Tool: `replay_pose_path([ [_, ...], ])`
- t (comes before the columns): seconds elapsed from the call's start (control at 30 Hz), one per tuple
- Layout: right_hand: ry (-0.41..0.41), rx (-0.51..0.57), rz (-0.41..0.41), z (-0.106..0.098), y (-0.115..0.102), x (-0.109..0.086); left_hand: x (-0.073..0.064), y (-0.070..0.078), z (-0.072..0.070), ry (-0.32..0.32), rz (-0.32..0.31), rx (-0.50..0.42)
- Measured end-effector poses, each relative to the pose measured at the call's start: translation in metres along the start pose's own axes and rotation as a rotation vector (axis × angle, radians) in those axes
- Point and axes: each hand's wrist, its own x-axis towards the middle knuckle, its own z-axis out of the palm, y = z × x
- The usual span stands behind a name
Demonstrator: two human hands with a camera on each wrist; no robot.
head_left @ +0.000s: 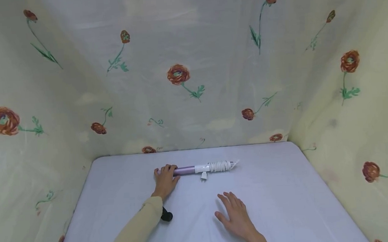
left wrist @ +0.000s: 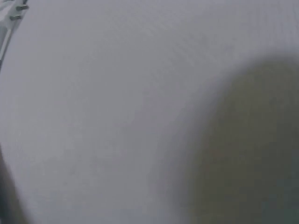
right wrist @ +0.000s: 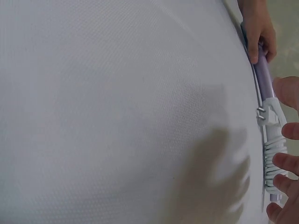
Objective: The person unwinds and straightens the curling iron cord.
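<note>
A long purple and white rod-shaped electric appliance (head_left: 185, 170) lies crosswise near the table's far edge. White cord (head_left: 220, 166) is wound round its right part, and a white two-pin plug (head_left: 204, 176) hangs at its front side. My left hand (head_left: 165, 178) grips the purple left end, fingers over the top and thumb in front, hiding part of it. My right hand (head_left: 233, 215) is held over the table nearer to me, fingers spread and holding nothing. The right wrist view shows the gripping left hand (right wrist: 259, 32); the left wrist view catches only the plug's pins (left wrist: 18, 13).
A white-covered table (head_left: 276, 189) with rounded far corners lies beneath. Cream cloth with printed flowers (head_left: 219, 108) rises behind it and on both sides. A small black device (head_left: 166, 214) shows beside my left sleeve (head_left: 138, 224).
</note>
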Motion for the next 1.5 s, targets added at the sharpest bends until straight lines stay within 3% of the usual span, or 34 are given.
replay_pose_path([
  [0.2,0.016,0.001,-0.031,0.000,-0.001,-0.006,-0.008,-0.003,0.007,0.000,-0.007,-0.040],
  [0.33,0.024,0.031,-0.052,-0.003,-0.002,-0.004,-0.013,0.000,0.004,0.070,0.023,-0.046],
  [0.47,0.029,0.052,-0.057,-0.008,-0.005,0.003,-0.018,0.006,-0.003,0.148,0.035,-0.042],
  [0.73,0.173,0.046,-0.104,-0.018,-0.030,0.032,-0.038,0.009,-0.020,0.182,0.023,-0.035],
  [0.87,0.241,-0.015,-0.144,-0.019,-0.044,0.048,-0.051,0.012,-0.028,0.184,-0.010,-0.069],
  [1.0,0.269,-0.030,-0.132,-0.014,-0.056,0.061,-0.060,0.018,-0.039,0.187,-0.029,-0.110],
  [1.23,0.325,-0.015,-0.102,-0.011,-0.059,0.076,-0.060,0.030,-0.055,0.224,-0.025,-0.141],
  [1.5,0.415,0.039,-0.174,-0.027,-0.054,0.085,-0.062,0.027,-0.069,0.254,-0.062,-0.148],
])
